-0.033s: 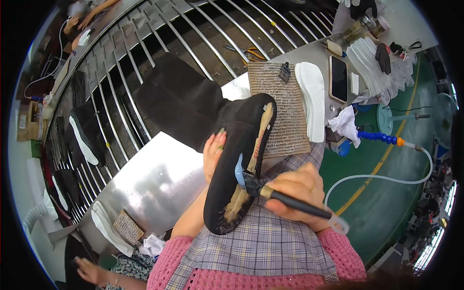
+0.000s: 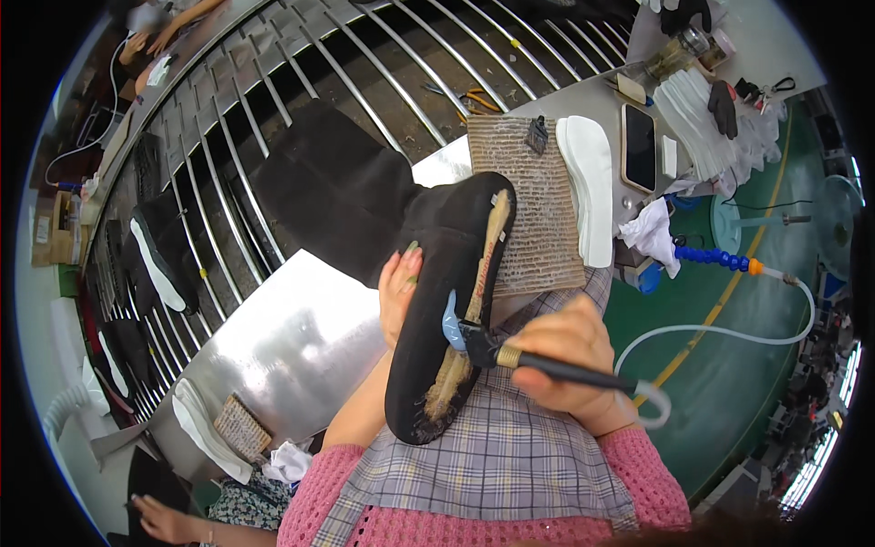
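Observation:
A tall black boot [image 2: 417, 337] lies sole up across my lap, its soft shaft [image 2: 337, 196] stretching away to the far left. Down the middle of the sole runs a rough tan strip [image 2: 448, 378] with some red print. My left hand [image 2: 397, 296] grips the boot from its left side, fingers against the black upper; the thumb is hidden. In my right hand [image 2: 572, 342] is a glue brush [image 2: 477, 345] with a black handle, a brass collar and a clear tube at its end. Its pale blue tip [image 2: 451, 321] touches the sole near the strip.
Beyond the steel table [image 2: 292, 337] runs a rack of metal bars [image 2: 365, 77]. A ribbed cardboard pad [image 2: 538, 210], white insoles [image 2: 588, 191] and a phone [image 2: 638, 146] lie at the right. A white hose [image 2: 720, 333] loops over the green floor. A co-worker's hand [image 2: 164, 520] shows lower left.
The brush's handle end and tube have swung slightly up and right with my right hand. The boot has shifted a little left. The co-worker's hand at the lower left has moved slightly.

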`<action>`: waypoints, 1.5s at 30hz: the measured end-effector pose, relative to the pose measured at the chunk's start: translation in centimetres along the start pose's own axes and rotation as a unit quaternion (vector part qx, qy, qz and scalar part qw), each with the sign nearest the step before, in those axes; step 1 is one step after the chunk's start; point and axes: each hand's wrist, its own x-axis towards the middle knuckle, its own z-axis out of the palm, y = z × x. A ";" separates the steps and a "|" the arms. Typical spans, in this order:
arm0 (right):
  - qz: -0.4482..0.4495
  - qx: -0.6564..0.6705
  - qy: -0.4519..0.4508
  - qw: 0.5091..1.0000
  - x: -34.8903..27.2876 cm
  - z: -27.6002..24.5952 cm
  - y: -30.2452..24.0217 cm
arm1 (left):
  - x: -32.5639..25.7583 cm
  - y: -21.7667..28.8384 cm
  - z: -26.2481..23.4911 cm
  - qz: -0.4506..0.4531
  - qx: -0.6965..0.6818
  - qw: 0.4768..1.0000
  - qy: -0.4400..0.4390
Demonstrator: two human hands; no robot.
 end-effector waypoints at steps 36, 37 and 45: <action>0.263 0.223 -0.013 0.939 2.2 -0.4 6.3 | 0.4 -0.9 0.8 0.374 0.305 0.876 0.000; 0.316 0.238 0.014 0.918 2.5 -0.3 6.5 | 0.7 -0.4 0.9 0.373 0.302 0.877 -0.001; 0.310 0.159 0.031 0.937 4.8 -0.1 9.8 | 0.9 1.4 0.9 0.366 0.271 0.890 -0.013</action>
